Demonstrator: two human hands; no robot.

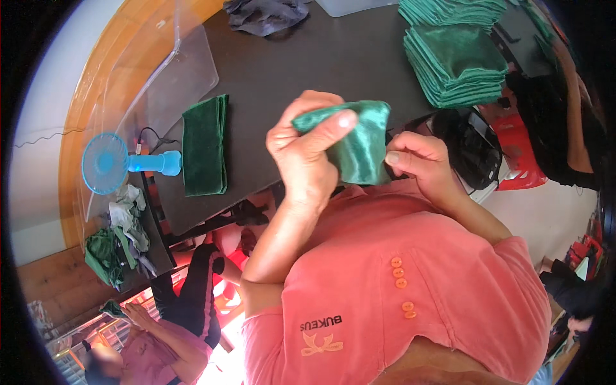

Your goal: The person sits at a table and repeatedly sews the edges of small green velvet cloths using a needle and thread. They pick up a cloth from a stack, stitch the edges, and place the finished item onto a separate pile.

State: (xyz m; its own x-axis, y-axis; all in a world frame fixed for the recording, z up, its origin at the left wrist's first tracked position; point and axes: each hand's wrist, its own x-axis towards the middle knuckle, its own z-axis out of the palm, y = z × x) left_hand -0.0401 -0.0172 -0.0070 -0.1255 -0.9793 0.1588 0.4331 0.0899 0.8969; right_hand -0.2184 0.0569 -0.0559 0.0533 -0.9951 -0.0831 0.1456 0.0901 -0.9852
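Observation:
My left hand grips a small piece of shiny green velvet cloth, its thumb lying across the front and its fingers behind. The cloth is held up over the near edge of the table, in front of my chest. At its right side my right hand is closed, thumb and forefinger pinched together close to the cloth's edge. What is between those fingertips is too small to make out.
The dark table bears a flat stack of green velvet at left and taller piles of green pieces at right. A blue fan, a clear plastic sheet and grey cloth lie around. Another person sits lower left.

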